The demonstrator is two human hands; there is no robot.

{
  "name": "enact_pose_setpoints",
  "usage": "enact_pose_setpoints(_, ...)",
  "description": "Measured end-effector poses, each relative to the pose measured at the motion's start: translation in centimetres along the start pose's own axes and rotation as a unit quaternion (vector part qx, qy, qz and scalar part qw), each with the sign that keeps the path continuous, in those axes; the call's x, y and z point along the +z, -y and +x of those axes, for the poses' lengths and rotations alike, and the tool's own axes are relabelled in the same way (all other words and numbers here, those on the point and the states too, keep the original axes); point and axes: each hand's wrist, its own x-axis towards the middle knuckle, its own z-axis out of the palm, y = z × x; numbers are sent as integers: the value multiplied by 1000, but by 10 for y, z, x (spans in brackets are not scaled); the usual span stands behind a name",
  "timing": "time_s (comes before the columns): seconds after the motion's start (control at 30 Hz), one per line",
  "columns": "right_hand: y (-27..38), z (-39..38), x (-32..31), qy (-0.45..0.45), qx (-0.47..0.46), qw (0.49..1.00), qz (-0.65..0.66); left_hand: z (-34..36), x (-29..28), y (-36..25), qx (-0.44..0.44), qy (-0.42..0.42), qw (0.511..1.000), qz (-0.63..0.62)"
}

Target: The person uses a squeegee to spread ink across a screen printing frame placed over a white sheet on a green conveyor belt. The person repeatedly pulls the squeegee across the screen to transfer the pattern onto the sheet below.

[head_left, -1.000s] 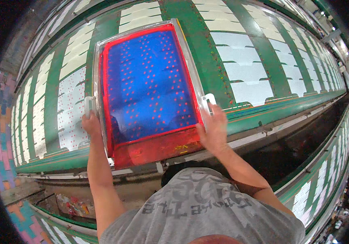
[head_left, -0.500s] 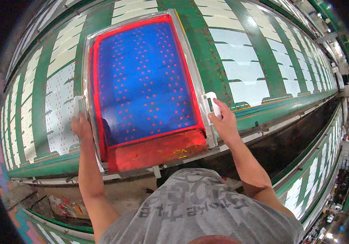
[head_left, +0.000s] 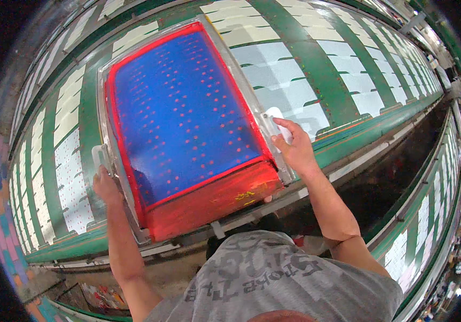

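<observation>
A screen-printing frame (head_left: 182, 115) lies tilted across the long green table, with a blue mesh covered in small red dots and a red border. Smeared red ink coats its near end (head_left: 214, 201). At its left side, my left hand (head_left: 108, 185) is closed on the lower part of a white handle (head_left: 98, 155). Opposite it, my right hand (head_left: 297, 150) has thumb and fingers around the right white handle (head_left: 276, 116). Left of the frame, white fabric panels (head_left: 72, 180) carry red dots. Plain pale panels (head_left: 279, 70) lie to its right, partly in the frame's shadow.
The green table (head_left: 343, 91) bears further columns of pale panels on both sides. A metal rail (head_left: 359, 161) follows its near edge. Behind me at right stands another green table (head_left: 413, 231) with white panels. Coloured floor tiles (head_left: 8, 236) show at far left.
The frame has shifted right over the table, away from the dotted panels and over the edge of the plain ones. Both hands have kept to their handles. The whole view has turned somewhat.
</observation>
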Motion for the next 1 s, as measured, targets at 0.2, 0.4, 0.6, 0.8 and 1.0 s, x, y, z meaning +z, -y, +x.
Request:
enact_pose_setpoints(0.2, -93, 42, -113, 8, 71, 997, 6, -87, 109, -40, -20, -4, 1000, -12)
enact_pose_setpoints(0.4, -154, 54, -206, -12, 109, 993, -40, -196, 203, -90, 18, -69, 997, 40)
enact_pose_setpoints(0.6, -191, 59, -255, -12, 138, 989, 49, -241, 241, -128, -11, -41, 999, 13)
enact_pose_setpoints(0.8, -214, 61, -279, 3, 154, 986, 70, -247, 256, -134, -13, -31, 999, -22)
enact_pose_setpoints(1.0, -223, 60, -288, 9, 142, 988, 60, -261, 260, -150, -3, -48, 999, 13)
